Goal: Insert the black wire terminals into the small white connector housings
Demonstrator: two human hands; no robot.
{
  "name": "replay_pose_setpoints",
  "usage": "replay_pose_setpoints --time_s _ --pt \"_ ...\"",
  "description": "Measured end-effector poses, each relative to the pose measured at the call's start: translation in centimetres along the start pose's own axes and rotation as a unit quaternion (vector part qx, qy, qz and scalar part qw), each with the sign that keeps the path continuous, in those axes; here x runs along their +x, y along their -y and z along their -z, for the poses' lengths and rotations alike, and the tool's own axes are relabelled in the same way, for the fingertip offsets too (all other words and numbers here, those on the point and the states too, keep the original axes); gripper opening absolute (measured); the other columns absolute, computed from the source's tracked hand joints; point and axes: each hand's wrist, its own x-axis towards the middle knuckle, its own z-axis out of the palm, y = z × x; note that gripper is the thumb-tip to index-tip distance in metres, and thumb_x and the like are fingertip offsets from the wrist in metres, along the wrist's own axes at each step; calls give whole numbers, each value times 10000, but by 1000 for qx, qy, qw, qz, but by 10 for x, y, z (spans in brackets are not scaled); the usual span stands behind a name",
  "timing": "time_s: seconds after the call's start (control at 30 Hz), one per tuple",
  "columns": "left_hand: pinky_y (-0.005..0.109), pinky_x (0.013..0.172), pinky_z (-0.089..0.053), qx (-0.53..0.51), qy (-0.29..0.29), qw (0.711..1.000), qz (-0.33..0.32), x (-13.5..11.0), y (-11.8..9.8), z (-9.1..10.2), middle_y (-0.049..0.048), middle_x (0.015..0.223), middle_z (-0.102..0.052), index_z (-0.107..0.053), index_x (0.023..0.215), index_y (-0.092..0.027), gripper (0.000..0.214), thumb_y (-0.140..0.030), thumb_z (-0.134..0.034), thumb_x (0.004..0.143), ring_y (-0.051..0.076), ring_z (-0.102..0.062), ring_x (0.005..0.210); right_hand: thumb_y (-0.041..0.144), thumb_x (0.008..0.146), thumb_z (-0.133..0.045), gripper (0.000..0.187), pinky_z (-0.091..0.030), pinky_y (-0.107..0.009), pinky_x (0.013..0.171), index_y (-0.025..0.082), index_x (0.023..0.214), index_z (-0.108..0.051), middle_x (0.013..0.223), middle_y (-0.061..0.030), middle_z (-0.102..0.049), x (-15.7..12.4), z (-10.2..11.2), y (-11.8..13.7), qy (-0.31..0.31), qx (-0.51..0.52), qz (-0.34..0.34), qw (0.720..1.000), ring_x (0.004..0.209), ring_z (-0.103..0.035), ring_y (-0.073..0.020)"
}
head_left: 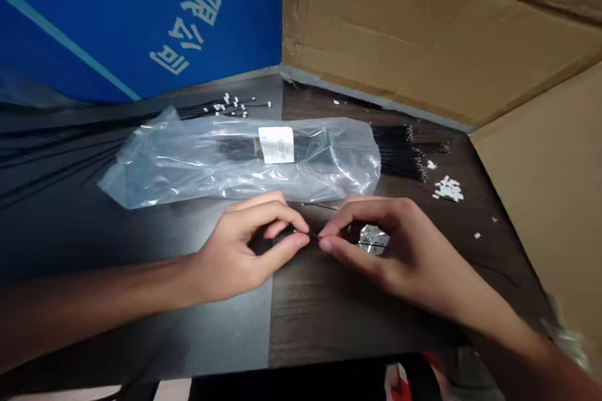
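Thumb and forefinger of my left hand are pinched together at the middle of the table. Close to its right, my right hand pinches in the same way, fingertips a short gap apart from the left ones. A thin black wire spans that gap and shows again behind the right fingers. What sits at its end, inside the left pinch, is hidden and too small to make out. Under my right hand lies a small clear bag with shiny bits. Another thin black wire lies just beyond my fingertips.
A long clear plastic bag with a white label holds a bundle of black wires sticking out rightward. White connectors are piled at right. Wires with white ends lie back left. A blue panel and cardboard wall the back.
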Motion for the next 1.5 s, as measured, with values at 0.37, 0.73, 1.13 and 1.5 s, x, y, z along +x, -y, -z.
replay_pose_setpoints --time_s 0.37,0.73,1.13,1.5 --pt "257 630 -422 -27 18 998 62 6 -1 -1 -14 720 -541 -737 885 -144 115 -106 -667 967 106 -504 644 210 957 -744 64 -538 -232 716 204 973 -805 891 13 -804 3 -6 -5 4 2 12 1000 762 -703 -126" --pt "272 660 -430 -41 -3 998 52 4 -1 -3 -41 711 -465 -755 954 -151 67 -94 -742 922 110 -512 661 274 972 -726 129 -511 -252 695 184 886 -759 870 -22 -780 6 -14 -8 -1 124 -53 991 759 -669 -144" --pt "333 806 -533 -85 52 994 31 3 6 6 45 865 -676 -734 1406 -219 428 -161 -434 1105 170 -633 800 220 950 -701 103 -479 -240 666 196 856 -734 786 19 -697 5 -18 -8 -23 110 -50 992 708 -606 -116" --pt "224 761 -621 -226 18 961 157 7 1 -6 29 875 -743 -636 1161 -138 141 -101 -528 1077 112 -715 765 226 935 -699 116 -473 -244 638 189 836 -746 793 -2 -734 6 -18 -7 -45 110 -58 991 692 -612 -123"
